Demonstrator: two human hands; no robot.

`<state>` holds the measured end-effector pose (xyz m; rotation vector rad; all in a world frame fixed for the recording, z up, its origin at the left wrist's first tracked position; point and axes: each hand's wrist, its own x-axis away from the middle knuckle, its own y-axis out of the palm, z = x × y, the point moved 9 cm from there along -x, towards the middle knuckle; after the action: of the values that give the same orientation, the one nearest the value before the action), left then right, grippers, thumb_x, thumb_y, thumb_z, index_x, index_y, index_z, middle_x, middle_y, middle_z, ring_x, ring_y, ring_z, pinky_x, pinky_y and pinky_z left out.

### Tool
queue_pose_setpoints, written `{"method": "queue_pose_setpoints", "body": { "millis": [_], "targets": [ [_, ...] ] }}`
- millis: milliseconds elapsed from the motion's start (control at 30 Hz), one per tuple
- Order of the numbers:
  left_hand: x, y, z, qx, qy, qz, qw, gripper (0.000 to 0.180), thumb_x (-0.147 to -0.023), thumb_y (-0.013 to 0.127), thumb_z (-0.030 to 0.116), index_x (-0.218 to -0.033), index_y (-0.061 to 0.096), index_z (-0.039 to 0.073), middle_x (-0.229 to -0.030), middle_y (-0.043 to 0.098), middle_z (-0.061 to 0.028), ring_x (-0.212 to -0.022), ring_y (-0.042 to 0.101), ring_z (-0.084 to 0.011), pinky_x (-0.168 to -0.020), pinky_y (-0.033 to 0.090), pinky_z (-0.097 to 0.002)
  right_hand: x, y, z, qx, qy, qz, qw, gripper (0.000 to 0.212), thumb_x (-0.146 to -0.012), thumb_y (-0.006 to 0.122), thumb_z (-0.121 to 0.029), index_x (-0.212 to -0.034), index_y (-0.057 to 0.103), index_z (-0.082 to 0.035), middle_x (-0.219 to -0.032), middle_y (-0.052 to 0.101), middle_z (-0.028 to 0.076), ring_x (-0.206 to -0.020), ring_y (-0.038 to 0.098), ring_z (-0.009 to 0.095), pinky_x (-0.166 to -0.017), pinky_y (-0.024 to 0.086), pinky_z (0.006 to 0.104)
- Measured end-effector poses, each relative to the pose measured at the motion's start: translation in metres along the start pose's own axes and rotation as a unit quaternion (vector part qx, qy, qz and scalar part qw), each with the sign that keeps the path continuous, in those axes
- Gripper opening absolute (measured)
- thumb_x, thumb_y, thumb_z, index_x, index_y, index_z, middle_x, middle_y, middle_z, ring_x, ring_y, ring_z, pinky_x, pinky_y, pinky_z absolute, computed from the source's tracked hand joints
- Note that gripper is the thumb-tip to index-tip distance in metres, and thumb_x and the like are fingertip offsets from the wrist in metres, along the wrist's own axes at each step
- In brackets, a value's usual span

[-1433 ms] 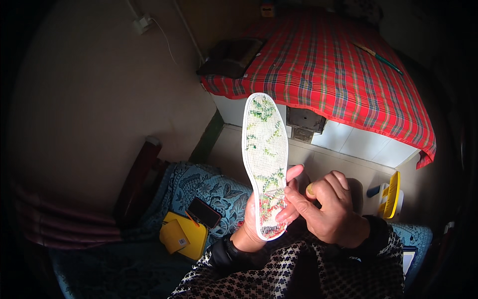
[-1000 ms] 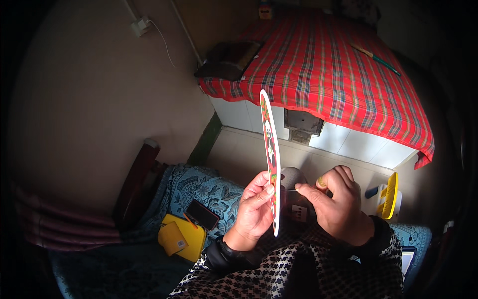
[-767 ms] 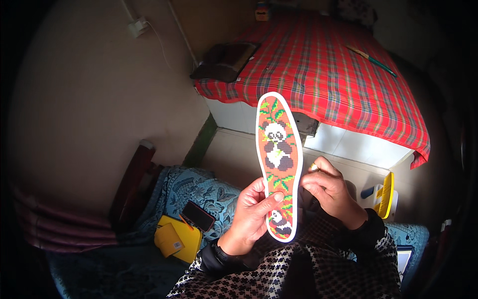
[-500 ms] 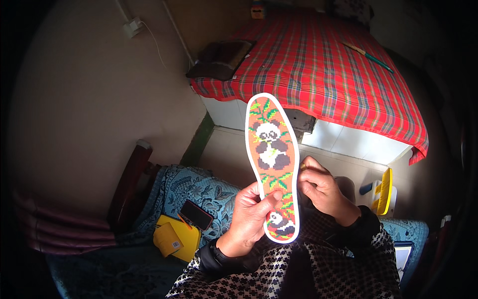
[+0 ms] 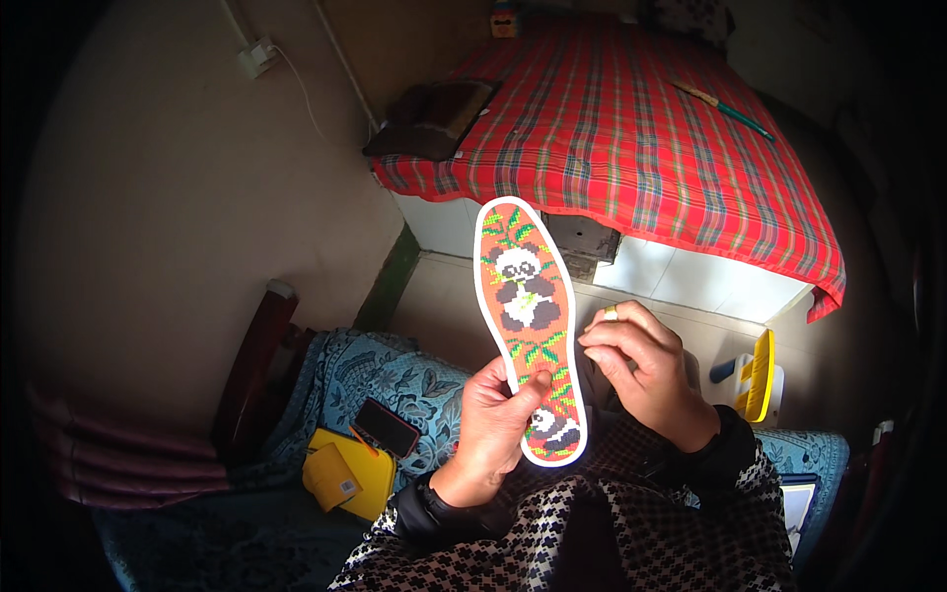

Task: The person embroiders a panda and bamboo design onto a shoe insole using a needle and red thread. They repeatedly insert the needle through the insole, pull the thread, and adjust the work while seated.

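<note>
In my left hand (image 5: 495, 422) I hold a cross-stitched insole (image 5: 530, 340) upright, thumb on its front and the other fingers behind. White edging runs round its orange face, which carries two black-and-white pandas and green-yellow leaves. My right hand (image 5: 646, 370) is just off the insole's right edge, with thumb and fingers drawn together in a pinch. Whatever those fingertips hold, if anything, is too small to see. A gold-coloured ring (image 5: 611, 314) circles one of the right hand's fingers.
Beside my left arm, a phone (image 5: 386, 428), a yellow book (image 5: 380, 483) and a tan packet (image 5: 332, 477) lie on a blue patterned cover (image 5: 345, 365). A red plaid cloth (image 5: 631, 148) covers the surface ahead, with a green-handled stick (image 5: 740, 118) on it. A yellow plastic object (image 5: 760, 380) stands right.
My right hand has come away from the insole's edge and is now a little apart from it. The insole has shifted slightly left, its top slightly lower, still in my left hand.
</note>
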<state>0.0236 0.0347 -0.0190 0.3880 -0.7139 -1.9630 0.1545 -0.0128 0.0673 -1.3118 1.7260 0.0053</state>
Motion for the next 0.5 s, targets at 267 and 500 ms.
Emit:
{"method": "queue_pose_setpoints", "body": {
  "millis": [267, 500],
  "targets": [
    [-0.002, -0.002, -0.001, -0.117, 0.044, 0.003, 0.992, 0.03, -0.082, 0.059, -0.01, -0.111, 0.059, -0.003, -0.105, 0.065, -0.0077, -0.092, 0.062, -0.0128, -0.083, 0.05, -0.0259, -0.003, 0.011, -0.041, 0.058, -0.136, -0.007, 0.989, 0.019, -0.066, 0.069, 0.004, -0.084, 0.061, 0.003, -0.089, 0.056, 0.011, -0.061, 0.059, 0.017, -0.048, 0.049, 0.0277],
    [0.003, 0.016, 0.021, -0.302, 0.188, -0.035, 0.934, 0.023, -0.079, 0.06, -0.007, -0.1, 0.067, -0.001, -0.107, 0.061, -0.0068, -0.092, 0.06, -0.0129, -0.079, 0.048, -0.0247, 0.016, 0.012, -0.062, 0.121, -0.276, -0.002, 0.954, 0.014, -0.074, 0.064, -0.004, -0.085, 0.063, 0.006, -0.096, 0.061, 0.013, -0.065, 0.06, 0.015, -0.053, 0.046, 0.028]
  ]
}}
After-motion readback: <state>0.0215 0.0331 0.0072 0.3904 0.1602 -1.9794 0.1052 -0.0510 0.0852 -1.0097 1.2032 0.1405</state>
